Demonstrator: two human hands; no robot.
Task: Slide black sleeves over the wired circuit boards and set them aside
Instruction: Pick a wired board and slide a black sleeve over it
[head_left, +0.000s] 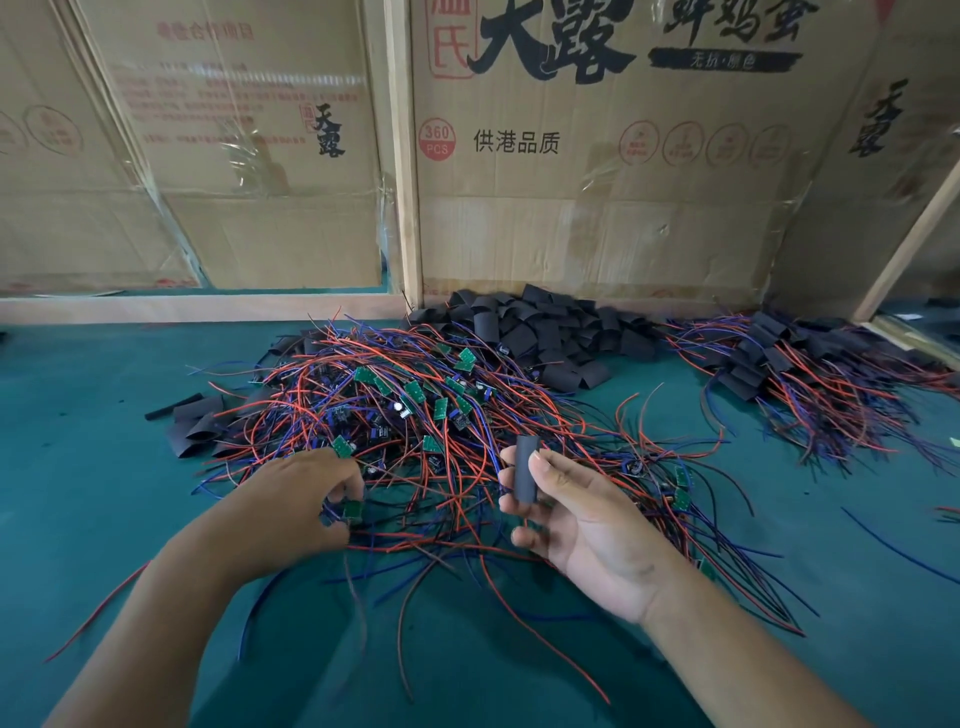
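A big tangle of small green circuit boards with red and blue wires (415, 410) lies in the middle of the green table. My left hand (296, 504) sits at the pile's near edge and pinches one green circuit board (353, 510) between thumb and fingers. My right hand (576, 514) is palm up to its right and holds a single black sleeve (525, 469) upright between thumb and fingers. A heap of loose black sleeves (540, 332) lies behind the tangle. At the right is a pile of sleeved boards (779, 358) with wires trailing.
Cardboard panels with printed text (571, 156) and wooden frame strips (405, 156) wall off the back of the green table mat (104, 415). A few black sleeves (192, 421) lie left of the tangle. Stray wires trail toward the near edge.
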